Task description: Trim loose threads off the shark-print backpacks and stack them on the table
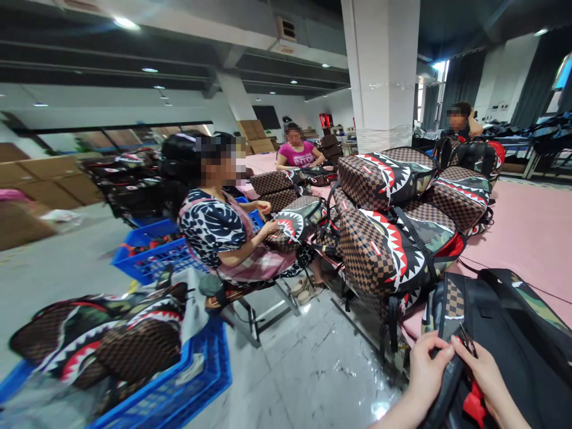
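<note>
At the lower right a black backpack (504, 333) with checkered and camouflage trim lies back side up. My left hand (426, 366) is closed in a pinch at the edge of its padded shoulder strap (449, 378). Close beside it, my right hand (485, 372) is closed around a small dark pointed tool (467, 341) that looks like thread snips. The fingertips of both hands nearly meet over the strap. A red piece (474, 405) shows below my right hand; I cannot tell what it belongs to.
Checkered shark-mouth backpacks (379, 250) are piled on the pink table (527, 220) ahead. A seated co-worker (223, 226) handles another backpack to the left. Blue crates (210, 369) with backpacks stand on the floor. Two more people sit farther back, near a white pillar (379, 77).
</note>
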Available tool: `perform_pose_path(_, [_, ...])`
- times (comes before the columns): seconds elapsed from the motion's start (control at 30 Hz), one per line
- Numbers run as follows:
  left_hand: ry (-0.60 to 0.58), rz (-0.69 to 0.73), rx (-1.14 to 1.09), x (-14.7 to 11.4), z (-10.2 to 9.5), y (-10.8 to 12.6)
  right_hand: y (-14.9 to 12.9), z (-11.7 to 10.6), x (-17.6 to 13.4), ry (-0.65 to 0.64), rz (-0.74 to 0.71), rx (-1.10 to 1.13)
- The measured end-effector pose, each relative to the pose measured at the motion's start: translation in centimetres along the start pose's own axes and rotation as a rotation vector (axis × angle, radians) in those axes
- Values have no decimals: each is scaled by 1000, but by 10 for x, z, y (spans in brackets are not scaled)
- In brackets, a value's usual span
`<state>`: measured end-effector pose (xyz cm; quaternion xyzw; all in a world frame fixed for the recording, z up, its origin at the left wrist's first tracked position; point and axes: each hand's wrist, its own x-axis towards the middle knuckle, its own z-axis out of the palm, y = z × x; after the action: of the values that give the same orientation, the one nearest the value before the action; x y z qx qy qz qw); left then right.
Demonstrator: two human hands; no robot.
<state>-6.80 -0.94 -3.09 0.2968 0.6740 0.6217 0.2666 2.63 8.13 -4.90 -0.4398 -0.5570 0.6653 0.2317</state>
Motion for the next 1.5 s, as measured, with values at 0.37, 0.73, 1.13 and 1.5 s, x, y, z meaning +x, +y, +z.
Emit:
perform_pose_path(0.37, [51, 99, -57, -23, -9, -6, -7, 4, -5, 33, 30, 142])
perform_pose_path(0.73, [-92, 234, 243, -18, -7, 9, -11, 9, -9, 45, 19, 123])
perform_pose_path(1.13, [9, 280, 230, -18, -12, 0, -14, 14, -16, -9, 113, 239])
perform_pose_path(1.5, [-9, 326, 303, -12, -18, 3, -11, 9, -21, -24, 56, 142])
